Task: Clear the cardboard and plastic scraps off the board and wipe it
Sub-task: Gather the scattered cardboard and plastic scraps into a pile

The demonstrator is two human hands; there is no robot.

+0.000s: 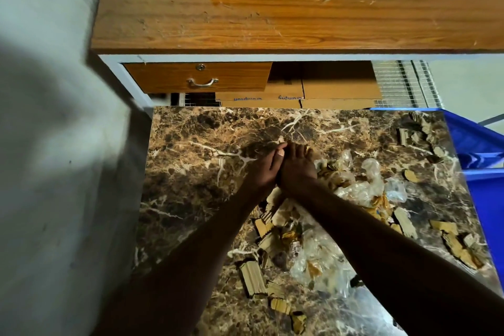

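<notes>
Two bare forearms reach out over a glossy marble-patterned board [191, 172], brown with pale branching veins, its square far edge running just in front of a wooden desk. The left hand [261, 169] and right hand [296, 169] meet side by side near the middle of the slab, pressed against each other with fingers [296, 150] extended flat toward the far edge, not curled round anything; whether the palms touch the surface cannot be told.

Just right of and nearer than the hands lies a loose heap of torn corrugated cardboard scraps [252, 278], ribbed and tan, jagged at the edges, mixed with crumpled clear plastic scraps [321, 256] that catch the light. More cardboard pieces are strewn along the right edge of the board, from its far right corner down to the near right. The left part of the slab is bare stone pattern.

A blue plastic bin [480, 144] stands against the board's right side. Beyond, the desk's worktop [272, 8] shows scuffed orange wood-grain laminate; beneath it hangs a drawer [196, 76] with a curved metal handle and a round lock, flattened brown cartons [313, 90] stacked to its right, and wire mesh [401, 84] farther right. A pale wall [46, 117] fills the left.
</notes>
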